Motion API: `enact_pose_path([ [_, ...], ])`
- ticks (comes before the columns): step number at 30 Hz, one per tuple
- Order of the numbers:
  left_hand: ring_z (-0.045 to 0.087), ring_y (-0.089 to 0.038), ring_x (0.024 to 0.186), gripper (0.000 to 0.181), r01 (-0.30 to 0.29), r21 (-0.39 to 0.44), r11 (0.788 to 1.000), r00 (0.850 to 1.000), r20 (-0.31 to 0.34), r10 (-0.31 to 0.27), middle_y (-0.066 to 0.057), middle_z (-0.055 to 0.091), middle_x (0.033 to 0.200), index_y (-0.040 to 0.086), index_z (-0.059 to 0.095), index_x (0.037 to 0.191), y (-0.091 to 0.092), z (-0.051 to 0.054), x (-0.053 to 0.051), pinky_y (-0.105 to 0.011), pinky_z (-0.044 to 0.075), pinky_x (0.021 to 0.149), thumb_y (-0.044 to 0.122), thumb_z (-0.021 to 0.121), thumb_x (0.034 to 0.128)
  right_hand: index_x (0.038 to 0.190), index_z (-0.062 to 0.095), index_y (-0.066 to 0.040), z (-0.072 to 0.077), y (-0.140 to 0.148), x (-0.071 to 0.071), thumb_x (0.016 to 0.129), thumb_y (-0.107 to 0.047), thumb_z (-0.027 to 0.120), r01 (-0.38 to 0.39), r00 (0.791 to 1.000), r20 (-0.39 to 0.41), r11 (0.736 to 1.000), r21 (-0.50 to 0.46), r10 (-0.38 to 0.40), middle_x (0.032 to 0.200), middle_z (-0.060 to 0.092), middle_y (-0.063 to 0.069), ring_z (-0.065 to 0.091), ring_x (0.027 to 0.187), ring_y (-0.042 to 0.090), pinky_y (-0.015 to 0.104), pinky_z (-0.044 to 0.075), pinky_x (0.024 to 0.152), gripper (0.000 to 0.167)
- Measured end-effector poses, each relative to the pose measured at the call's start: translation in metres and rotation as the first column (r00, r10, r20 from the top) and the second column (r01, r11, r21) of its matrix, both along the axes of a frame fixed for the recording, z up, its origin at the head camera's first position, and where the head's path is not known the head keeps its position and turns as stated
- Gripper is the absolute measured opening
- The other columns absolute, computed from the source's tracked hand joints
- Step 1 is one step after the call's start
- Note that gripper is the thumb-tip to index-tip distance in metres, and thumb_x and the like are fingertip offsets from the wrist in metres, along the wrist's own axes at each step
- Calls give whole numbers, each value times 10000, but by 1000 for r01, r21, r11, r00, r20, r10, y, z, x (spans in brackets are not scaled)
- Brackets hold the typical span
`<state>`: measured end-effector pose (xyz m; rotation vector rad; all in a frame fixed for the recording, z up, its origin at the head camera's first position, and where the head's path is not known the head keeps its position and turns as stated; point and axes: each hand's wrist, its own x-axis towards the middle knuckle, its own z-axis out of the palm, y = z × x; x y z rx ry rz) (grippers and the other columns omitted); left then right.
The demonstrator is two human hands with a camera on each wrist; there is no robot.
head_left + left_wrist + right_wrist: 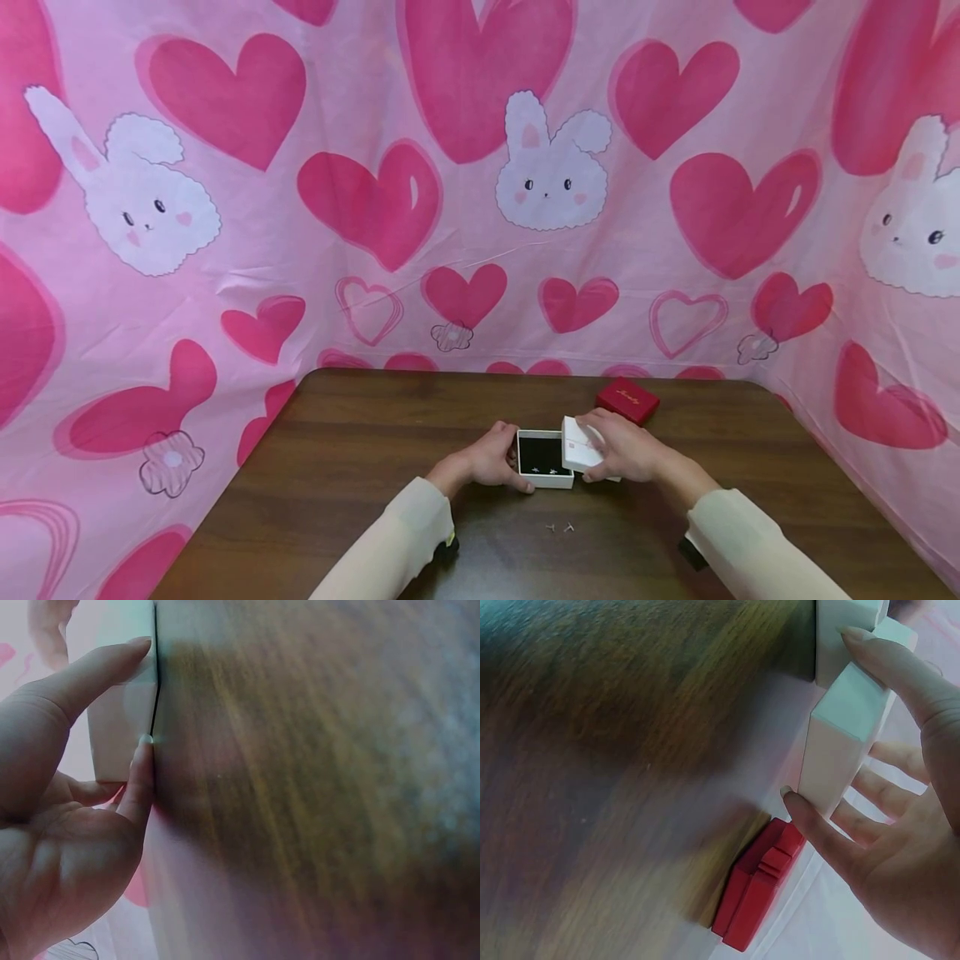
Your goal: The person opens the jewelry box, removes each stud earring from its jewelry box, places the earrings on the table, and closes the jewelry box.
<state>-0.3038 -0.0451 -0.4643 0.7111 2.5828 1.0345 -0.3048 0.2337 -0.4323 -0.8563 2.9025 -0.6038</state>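
Observation:
A small white jewelry box point(553, 482) with a black insert point(540, 452) sits on the table, its top uncovered. Two tiny silvery pieces, perhaps earrings point(553, 472), lie along the insert's near edge. My left hand point(491, 458) holds the box by its left side, thumb at the near corner; the left wrist view shows thumb and fingers around the box wall point(124, 735). In my right hand point(628, 447) is the white lid point(579, 448), tilted and partly over the box's right side. The right wrist view shows thumb and fingers gripping the lid point(840, 735).
Behind my right hand lies a red box point(630, 400) with gold lettering. Two tiny metallic pieces point(568, 527) lie on the brown wooden table point(360, 500) in front of the white box. A pink heart-and-rabbit curtain point(465, 225) surrounds the table's back and sides.

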Motion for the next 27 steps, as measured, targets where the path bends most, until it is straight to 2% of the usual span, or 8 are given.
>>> enact_pose_path([
  [7,473,-133,942,652,-2,0,1000,1000,24,2,-25,432,1112,66,526,1198,-1,1,0,-279,444,858,240,939,725,1392,562,-35,0,3,2,636,-384,954,18,1000,2,1000,9,-18,1301,591,103,561,1130,276,506,500,933,920],
  [13,470,-141,947,661,5,-10,1000,1000,12,-5,-40,440,1116,65,527,1205,-1,1,0,-289,441,858,254,938,723,1383,567,-35,0,3,3,621,-382,962,29,1000,-2,999,14,-29,1295,594,100,564,1129,273,506,502,929,926],
  [22,478,-142,949,659,5,17,1000,999,34,-5,-60,439,1141,48,522,1206,-1,0,0,-288,451,861,224,939,727,1385,566,-32,-3,6,3,617,-377,967,41,999,-3,999,21,-41,1289,594,85,562,1120,251,465,511,897,933],
  [27,478,-147,942,652,4,15,1000,1000,14,-4,-73,443,1128,49,525,1188,0,0,1,-282,445,850,220,943,718,1369,574,-18,-1,6,5,619,-373,965,20,1000,-19,1000,17,-20,1267,599,100,569,1098,265,460,514,875,917],
])
